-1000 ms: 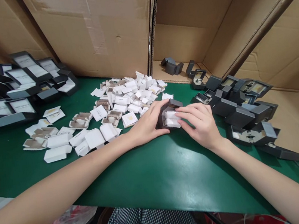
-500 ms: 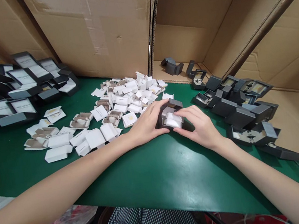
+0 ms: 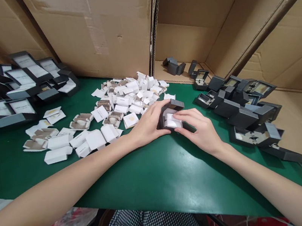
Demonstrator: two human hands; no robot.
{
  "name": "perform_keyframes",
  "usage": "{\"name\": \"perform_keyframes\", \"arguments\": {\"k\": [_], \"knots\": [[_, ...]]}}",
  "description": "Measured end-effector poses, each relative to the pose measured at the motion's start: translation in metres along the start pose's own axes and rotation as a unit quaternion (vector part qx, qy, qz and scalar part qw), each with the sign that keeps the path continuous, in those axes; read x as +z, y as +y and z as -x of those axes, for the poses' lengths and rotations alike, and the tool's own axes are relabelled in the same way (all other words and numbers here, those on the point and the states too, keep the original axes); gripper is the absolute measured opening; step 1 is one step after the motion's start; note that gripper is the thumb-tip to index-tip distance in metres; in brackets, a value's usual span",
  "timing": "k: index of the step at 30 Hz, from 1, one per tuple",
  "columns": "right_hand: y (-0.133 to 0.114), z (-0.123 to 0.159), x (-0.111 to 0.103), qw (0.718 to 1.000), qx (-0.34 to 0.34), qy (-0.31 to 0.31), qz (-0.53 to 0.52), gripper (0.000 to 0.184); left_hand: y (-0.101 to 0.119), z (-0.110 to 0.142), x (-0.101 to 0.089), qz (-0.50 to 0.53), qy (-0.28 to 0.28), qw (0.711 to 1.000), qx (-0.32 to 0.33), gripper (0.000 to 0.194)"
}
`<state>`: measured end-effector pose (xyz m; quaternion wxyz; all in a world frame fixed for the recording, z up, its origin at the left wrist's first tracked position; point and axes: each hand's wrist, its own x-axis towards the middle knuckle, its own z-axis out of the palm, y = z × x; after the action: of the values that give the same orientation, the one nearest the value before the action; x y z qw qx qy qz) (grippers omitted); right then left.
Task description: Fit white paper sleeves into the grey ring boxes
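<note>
My left hand [image 3: 154,122] grips a small dark hinged jewelry box [image 3: 176,104] from its left side, with the lid raised. Inside the box sits a white insert [image 3: 171,121]. The fingertips of my right hand [image 3: 198,128] pinch at the insert's right side, thumb low and forefinger above. Part of the insert is hidden behind those fingers. A heap of small white folded card inserts [image 3: 133,93] lies just beyond my left hand.
Open black boxes with white linings [image 3: 23,87] are stacked at the left. More dark boxes [image 3: 239,110] pile up at the right, some inside an open carton [image 3: 185,42]. Several white inserts [image 3: 96,139] lie on the green table [image 3: 161,180] near my left forearm.
My right hand has shifted slightly left, and the white insert has moved further into the jewelry box. My left hand keeps its hold on the box.
</note>
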<state>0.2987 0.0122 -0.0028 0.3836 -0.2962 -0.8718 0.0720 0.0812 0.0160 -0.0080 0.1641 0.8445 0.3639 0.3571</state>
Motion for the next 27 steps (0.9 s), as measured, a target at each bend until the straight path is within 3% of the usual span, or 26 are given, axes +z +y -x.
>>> {"name": "perform_keyframes", "arguments": {"k": [11, 23, 27], "knots": [[0.004, -0.002, -0.003, 0.999, -0.045, -0.002, 0.009, 0.023, 0.000, 0.000, 0.000, 0.004, -0.013, 1.000, 0.007, 0.089], [-0.005, 0.000, 0.008, 0.999, 0.012, 0.033, -0.016, 0.015, 0.004, 0.001, 0.002, 0.006, -0.008, 1.000, -0.006, 0.089], [-0.002, -0.001, 0.004, 0.998, 0.031, 0.042, -0.018, 0.018, 0.004, 0.000, 0.001, 0.030, -0.030, 0.999, -0.026, 0.086]]}}
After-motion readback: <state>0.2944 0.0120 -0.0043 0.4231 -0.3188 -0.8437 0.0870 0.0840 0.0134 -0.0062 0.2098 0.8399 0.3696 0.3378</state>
